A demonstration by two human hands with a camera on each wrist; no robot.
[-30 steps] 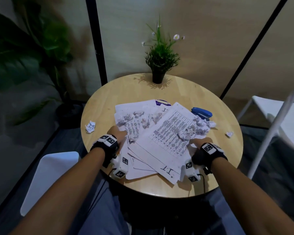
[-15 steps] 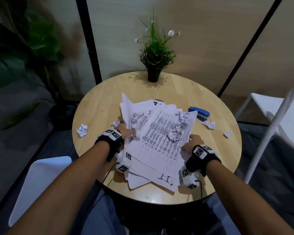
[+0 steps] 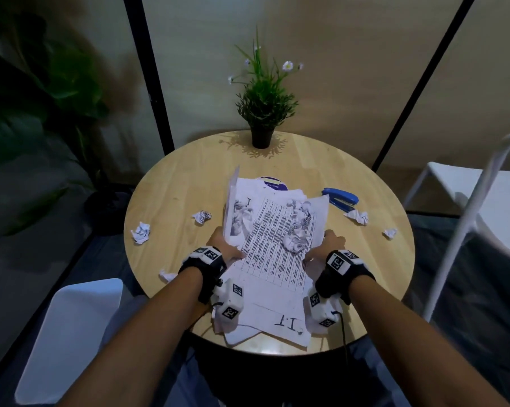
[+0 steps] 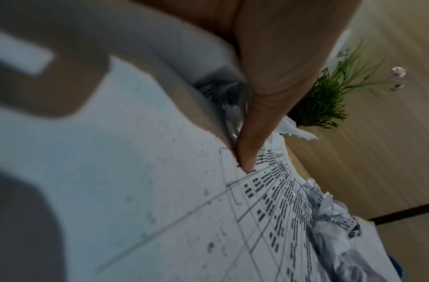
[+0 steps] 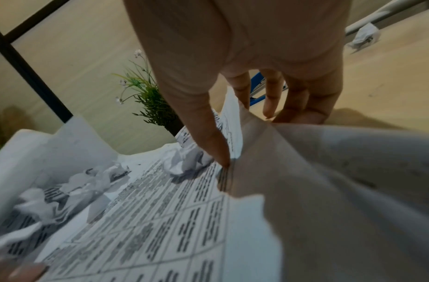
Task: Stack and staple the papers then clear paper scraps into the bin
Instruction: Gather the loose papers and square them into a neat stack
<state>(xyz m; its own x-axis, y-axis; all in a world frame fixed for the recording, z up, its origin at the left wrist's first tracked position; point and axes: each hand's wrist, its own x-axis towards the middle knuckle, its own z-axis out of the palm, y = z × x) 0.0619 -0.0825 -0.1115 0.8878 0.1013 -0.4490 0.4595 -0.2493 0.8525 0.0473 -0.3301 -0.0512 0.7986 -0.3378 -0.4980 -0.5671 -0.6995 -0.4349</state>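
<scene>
Fingers [image 5: 218, 145] of both hands now pinch the papers' [image 3: 273, 259] side edges, squeezed closer than before.

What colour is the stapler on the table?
Blue: the stapler lies right of the papers, clearest in the head view.

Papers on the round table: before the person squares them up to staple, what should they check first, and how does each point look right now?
1. Both sides held: ok. The left hand and right hand each grip an edge of the papers.
2. Sheets aligned: not ok. Lower corners fan out unevenly.
3. Stack free of scraps: not ok. Crumpled scraps lie on the top sheet.
4. Stapler within reach: ok, on the table beside the papers, untouched.
5. Loose scraps cleared from the table: not ok.
6. Bin located: cannot tell; none is visible.
</scene>
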